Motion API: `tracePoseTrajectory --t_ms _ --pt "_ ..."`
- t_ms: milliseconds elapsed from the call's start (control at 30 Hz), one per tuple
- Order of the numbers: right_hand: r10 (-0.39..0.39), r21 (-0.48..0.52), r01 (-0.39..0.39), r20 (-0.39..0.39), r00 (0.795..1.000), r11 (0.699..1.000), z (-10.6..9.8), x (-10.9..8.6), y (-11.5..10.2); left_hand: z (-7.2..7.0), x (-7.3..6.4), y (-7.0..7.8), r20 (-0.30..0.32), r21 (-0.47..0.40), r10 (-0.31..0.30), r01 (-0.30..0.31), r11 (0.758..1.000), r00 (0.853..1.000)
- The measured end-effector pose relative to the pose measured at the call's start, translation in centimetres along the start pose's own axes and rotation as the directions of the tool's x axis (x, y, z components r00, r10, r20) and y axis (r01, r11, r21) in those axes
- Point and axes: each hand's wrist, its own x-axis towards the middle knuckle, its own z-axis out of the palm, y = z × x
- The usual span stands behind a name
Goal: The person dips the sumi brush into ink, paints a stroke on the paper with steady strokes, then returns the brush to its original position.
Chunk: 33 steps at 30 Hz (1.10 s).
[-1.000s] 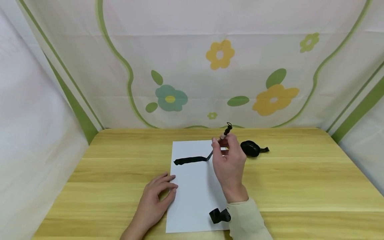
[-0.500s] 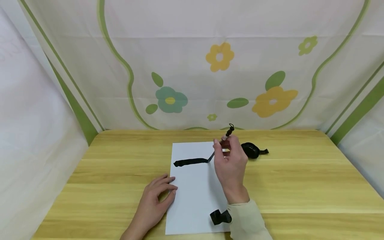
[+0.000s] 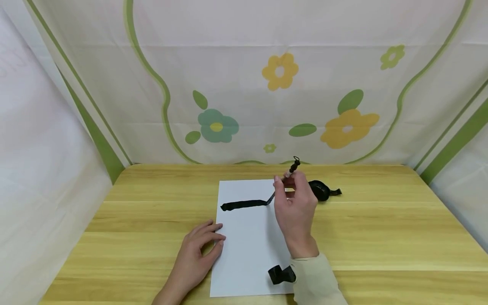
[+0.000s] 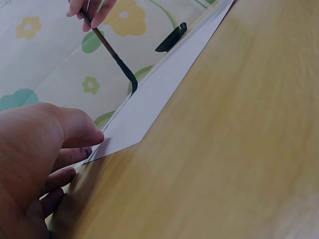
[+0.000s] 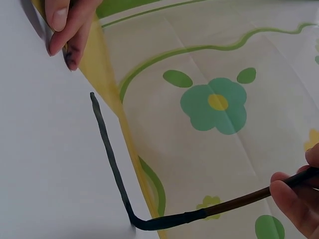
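My right hand (image 3: 296,214) pinches a calligraphy brush (image 5: 239,201) between thumb and fingers. Its brown handle slants up to a dark end with a loop at the top. The brush's black, wet-looking bristles bend against a white sheet of paper (image 3: 248,250). A thick black ink stroke (image 3: 244,205) runs across the upper part of the sheet from near its left edge to the bristles. On the left, my left hand (image 3: 198,252) lies with fingers relaxed, fingertips resting on the sheet's left edge.
A rounded black dish (image 3: 320,190) with a short projecting end sits right of the sheet, partly behind my right hand. A black angular object (image 3: 280,275) lies on the sheet's lower right, partly covered by my sleeve. A flowered curtain (image 3: 244,84) hangs behind the wooden table (image 3: 381,237).
My right hand has drawn the brush slightly to the right, and the ink stroke has grown a little longer that way. My left hand has stayed in place.
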Motion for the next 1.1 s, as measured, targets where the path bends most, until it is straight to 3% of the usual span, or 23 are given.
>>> tracePoseTrajectory --t_ms 1100 --pt "0.019 -0.018 -0.020 -0.025 0.999 1.000 -0.59 0.50 0.64 0.15 0.07 -0.25 -0.024 0.002 0.033 -0.033 0.999 0.999"
